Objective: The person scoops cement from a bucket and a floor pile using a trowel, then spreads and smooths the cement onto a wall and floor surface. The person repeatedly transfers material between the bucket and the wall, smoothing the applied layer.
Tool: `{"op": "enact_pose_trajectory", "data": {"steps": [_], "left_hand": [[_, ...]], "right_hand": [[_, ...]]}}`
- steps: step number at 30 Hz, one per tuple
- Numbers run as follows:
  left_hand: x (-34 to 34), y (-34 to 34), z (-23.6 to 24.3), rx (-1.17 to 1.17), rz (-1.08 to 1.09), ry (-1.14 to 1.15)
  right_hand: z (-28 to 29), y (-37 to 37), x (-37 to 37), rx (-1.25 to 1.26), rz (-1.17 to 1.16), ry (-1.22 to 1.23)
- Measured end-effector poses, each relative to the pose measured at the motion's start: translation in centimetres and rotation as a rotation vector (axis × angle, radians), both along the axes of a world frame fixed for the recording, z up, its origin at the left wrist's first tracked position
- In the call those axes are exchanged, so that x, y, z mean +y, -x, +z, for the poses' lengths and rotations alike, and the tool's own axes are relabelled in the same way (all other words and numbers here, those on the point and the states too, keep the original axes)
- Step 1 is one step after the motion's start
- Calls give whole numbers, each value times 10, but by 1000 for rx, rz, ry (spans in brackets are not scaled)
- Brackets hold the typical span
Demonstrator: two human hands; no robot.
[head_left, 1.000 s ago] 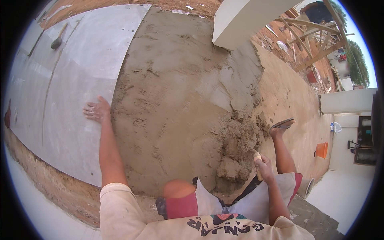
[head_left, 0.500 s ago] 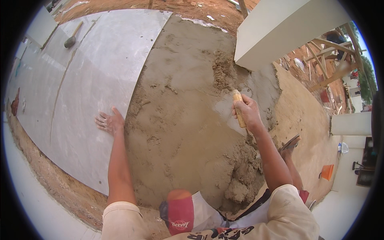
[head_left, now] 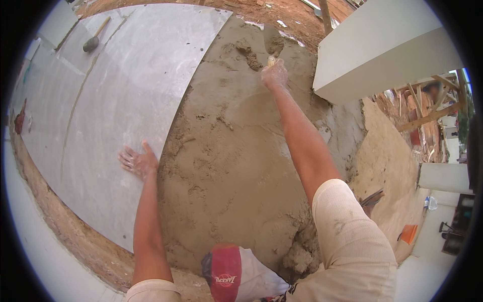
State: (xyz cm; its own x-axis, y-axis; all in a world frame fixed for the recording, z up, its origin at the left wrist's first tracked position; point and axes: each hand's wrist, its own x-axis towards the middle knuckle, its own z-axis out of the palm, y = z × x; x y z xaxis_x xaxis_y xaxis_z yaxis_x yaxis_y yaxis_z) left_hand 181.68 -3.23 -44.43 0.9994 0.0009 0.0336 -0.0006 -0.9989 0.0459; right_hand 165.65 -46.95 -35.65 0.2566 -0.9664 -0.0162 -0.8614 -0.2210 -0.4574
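We hold a trowel (head_left: 273, 43) in our right hand (head_left: 274, 74), far in front of us with the arm stretched out. Its metal blade points away from us and carries a small lump of wet mortar. The fingers of this hand are closed around the light handle, and the blade lies at the far edge of the mortar bed (head_left: 236, 166), near the foot of the white wall block (head_left: 382, 50). Just left of the blade there is a small ridge of loose mortar (head_left: 250, 56).

Our left hand (head_left: 137, 162) rests flat on the grey tiled floor (head_left: 115, 100), fingers spread open and holding nothing, just beside the edge where the mortar bed begins. The mortar is brown and rough, and it covers the ground between the tiles and the wall block. Near our body we see a heap of mortar (head_left: 301, 251) and beside it a knee in red and white cloth (head_left: 226, 272).

Well apart, at the far left corner of the tiles, lies a rubber mallet (head_left: 94, 40) with a wooden handle. On the right there is sandy ground (head_left: 390, 166) and an orange object (head_left: 408, 234) that we cannot identify.
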Motion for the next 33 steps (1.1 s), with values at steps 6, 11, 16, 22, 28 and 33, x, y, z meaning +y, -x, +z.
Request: {"op": "enact_pose_trajectory", "data": {"steps": [6, 11, 16, 22, 28, 33], "left_hand": [[8, -7, 0, -57, 1, -20], [4, -6, 3, -22, 10, -55], [10, -9, 1, -33, 12, -39], [8, -9, -5, -45, -1, -18], [6, -8, 0, -27, -1, -4], [3, -7, 3, -23, -5, 19]], "right_hand": [[23, 39, -28, 160, 361, -5], [24, 44, -26, 399, 505, -70], [11, 36, -60, 470, 456, -12], [-5, 19, -111, -2, 289, -511], [14, -39, -46, -249, 277, -951], [5, -43, -19, -48, 418, -823]]}}
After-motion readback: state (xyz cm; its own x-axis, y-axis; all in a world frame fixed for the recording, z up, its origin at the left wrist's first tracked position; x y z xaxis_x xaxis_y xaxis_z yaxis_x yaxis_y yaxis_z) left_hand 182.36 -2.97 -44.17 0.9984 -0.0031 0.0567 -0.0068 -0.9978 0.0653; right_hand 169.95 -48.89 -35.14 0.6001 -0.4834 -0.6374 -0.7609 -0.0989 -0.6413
